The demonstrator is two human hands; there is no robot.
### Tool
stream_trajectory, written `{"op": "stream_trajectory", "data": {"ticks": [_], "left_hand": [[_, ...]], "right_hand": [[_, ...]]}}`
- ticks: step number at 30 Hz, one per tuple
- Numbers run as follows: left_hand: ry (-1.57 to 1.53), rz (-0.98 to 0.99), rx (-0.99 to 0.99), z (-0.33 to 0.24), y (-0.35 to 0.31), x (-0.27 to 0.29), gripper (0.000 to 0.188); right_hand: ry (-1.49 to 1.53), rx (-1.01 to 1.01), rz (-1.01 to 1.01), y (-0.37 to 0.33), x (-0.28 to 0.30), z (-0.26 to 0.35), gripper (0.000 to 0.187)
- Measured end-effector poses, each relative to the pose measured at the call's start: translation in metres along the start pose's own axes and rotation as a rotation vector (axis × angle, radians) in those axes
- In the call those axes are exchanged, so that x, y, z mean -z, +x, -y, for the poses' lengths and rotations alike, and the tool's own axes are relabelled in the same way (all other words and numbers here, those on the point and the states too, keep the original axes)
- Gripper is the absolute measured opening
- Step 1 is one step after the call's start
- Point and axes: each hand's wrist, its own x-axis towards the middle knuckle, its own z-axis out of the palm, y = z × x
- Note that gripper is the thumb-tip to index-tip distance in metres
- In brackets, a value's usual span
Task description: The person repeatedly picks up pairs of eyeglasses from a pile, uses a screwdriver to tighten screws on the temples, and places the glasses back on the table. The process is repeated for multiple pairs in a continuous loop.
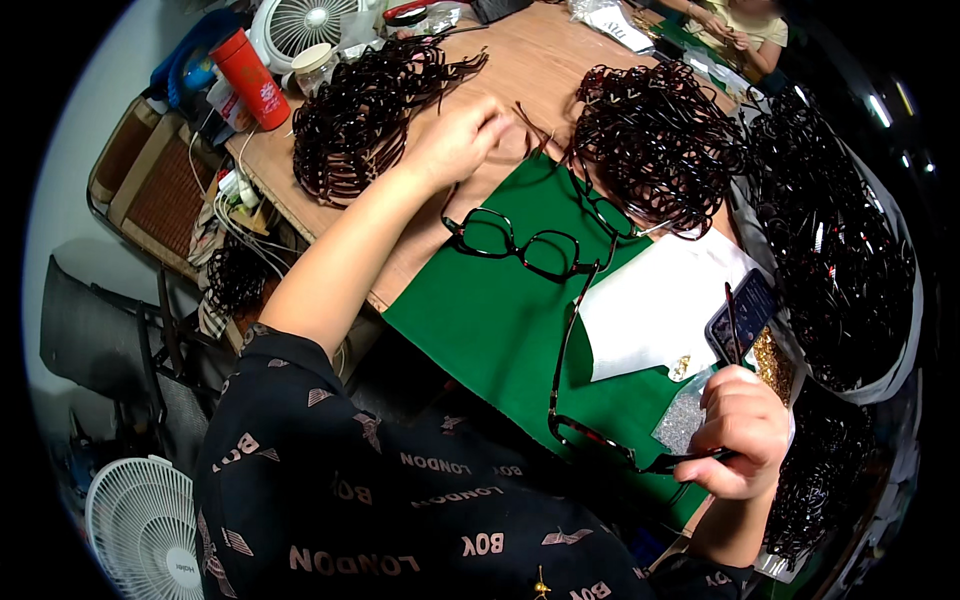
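My right hand (pixel 740 430) is closed on a dark tortoiseshell eyeglass frame (pixel 590 434), tilted over the near edge of the green mat (pixel 470 340). One of its temples reaches up and away; a thin dark rod (pixel 733 315) sticks up from my fist. My left hand (pixel 478 138) is raised over the far side of the mat, its fingers curled; what they hold, if anything, is hidden. Below it on the mat lies a black eyeglass frame (pixel 516 252), and another dark frame (pixel 612 216) lies to its right, beside a pile.
Piles of dark frames stand at the back left (pixel 350 120) and back right (pixel 650 140); a big sack (pixel 900 350) of dark pieces bulges at right. White paper (pixel 650 320), a phone (pixel 742 315) and a red bottle (pixel 250 80) are on the wooden table (pixel 530 60). Another person (pixel 740 40) sits opposite.
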Motion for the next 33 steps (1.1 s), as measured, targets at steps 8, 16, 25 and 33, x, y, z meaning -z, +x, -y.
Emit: {"op": "stream_trajectory", "data": {"ticks": [8, 16, 25, 33], "left_hand": [[0.232, 0.292, -0.09, -0.026, -0.052, 0.039, 0.057], [0.015, 0.441, -0.011, -0.082, -0.103, 0.037, 0.019], [-0.401, -0.165, -0.126, -0.129, -0.098, 0.046, 0.021], [-0.942, 0.111, 0.355, -0.163, -0.063, -0.079, 0.028]], "right_hand": [[-0.102, -0.112, -0.223, -0.03, 0.017, 0.001, 0.04], [-0.63, 0.015, -0.514, 0.069, 0.007, -0.121, 0.025], [-0.602, -0.246, -0.375, 0.031, -0.012, -0.124, 0.024], [-0.096, -0.194, -0.072, -0.034, -0.05, 0.006, 0.052]]}}
